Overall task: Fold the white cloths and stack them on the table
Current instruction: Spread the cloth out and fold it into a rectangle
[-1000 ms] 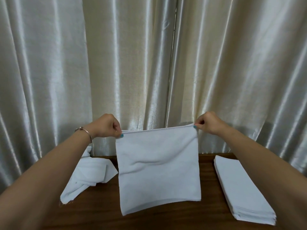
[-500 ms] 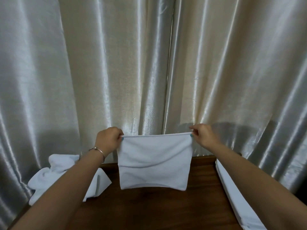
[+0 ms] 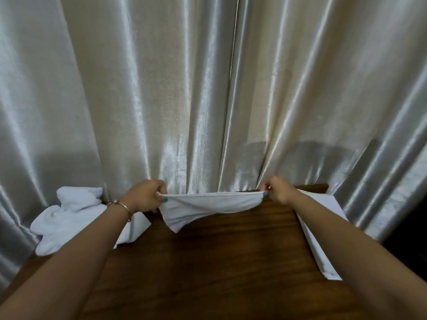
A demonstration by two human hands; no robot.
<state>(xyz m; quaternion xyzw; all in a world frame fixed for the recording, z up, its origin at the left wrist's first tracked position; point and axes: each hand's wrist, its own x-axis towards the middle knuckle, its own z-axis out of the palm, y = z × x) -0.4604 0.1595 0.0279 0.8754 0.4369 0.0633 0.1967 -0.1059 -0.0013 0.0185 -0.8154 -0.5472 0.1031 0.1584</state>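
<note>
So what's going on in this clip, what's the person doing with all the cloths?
A person is folding white cloths at a dark wooden table. The left hand and right hand each pinch a top corner of one white cloth, stretched between them above the table's far end. A crumpled heap of unfolded white cloths lies to the left; a flat stack of folded white cloths sits on the right.

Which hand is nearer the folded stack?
Right. The right hand is just beside the folded stack; the left hand is across the table, by the unfolded pile.
</note>
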